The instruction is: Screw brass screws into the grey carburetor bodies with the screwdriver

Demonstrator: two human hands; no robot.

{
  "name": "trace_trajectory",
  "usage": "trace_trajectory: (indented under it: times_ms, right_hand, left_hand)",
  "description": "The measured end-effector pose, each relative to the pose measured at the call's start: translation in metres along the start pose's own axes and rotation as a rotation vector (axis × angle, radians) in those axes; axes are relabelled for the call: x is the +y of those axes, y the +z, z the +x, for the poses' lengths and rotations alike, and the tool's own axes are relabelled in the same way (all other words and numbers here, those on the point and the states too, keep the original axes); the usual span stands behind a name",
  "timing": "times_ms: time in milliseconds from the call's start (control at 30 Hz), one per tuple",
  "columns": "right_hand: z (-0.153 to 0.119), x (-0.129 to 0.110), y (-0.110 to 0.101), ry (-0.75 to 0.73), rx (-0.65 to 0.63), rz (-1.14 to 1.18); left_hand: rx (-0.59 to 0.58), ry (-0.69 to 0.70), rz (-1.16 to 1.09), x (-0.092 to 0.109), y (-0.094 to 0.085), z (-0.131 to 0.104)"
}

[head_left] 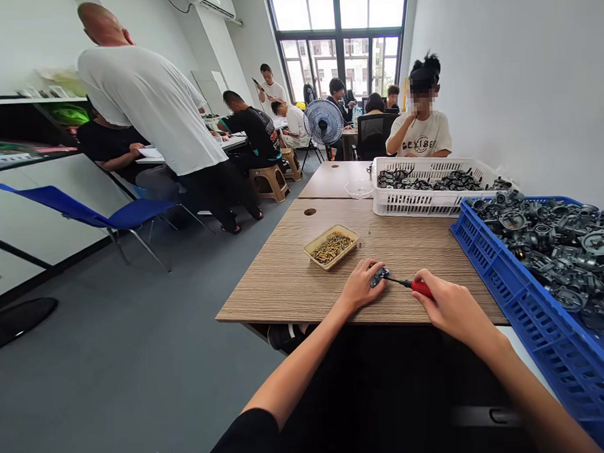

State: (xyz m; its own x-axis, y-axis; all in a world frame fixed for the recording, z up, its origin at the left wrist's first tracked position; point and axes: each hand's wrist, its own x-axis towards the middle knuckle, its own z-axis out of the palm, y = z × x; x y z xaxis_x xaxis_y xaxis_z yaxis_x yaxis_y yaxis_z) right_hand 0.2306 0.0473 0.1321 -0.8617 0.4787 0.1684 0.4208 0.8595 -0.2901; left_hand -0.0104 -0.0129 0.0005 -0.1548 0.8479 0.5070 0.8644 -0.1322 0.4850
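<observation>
Near the front edge of the wooden table (285, 291), my left hand (363, 284) is closed on a small grey metal part, which looks like a carburetor (379, 277), and rests it on the tabletop. My right hand (448, 305) grips the red handle of a screwdriver (421, 288). Its dark shaft points left, and the tip meets the carburetor. Part of the carburetor is hidden under my left fingers. Just beyond my left hand sits a cream tray (330, 260) filled with small brass-coloured pieces.
To the right, a blue crate (515, 290) is heaped with metal carburetors. A white basket (416, 205) with more parts stands behind, before a seated person (420, 131). Small loose pieces lie by the cream tray. A blue chair (126, 214) and a standing person (151, 113) are at left.
</observation>
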Motion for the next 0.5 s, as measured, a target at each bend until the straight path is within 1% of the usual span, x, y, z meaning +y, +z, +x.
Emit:
trace_trajectory:
  times_ms: [233, 500]
  right_hand:
    - [-0.0002, 0.0002, 0.0000, -0.008, 0.013, -0.008]
    - [-0.0001, -0.0008, -0.0010, 0.006, -0.012, -0.003]
  left_hand:
    - [0.007, -0.006, -0.001, -0.0003, 0.0006, -0.0003]
    - [0.006, -0.011, -0.005, 0.0011, -0.0006, -0.0004]
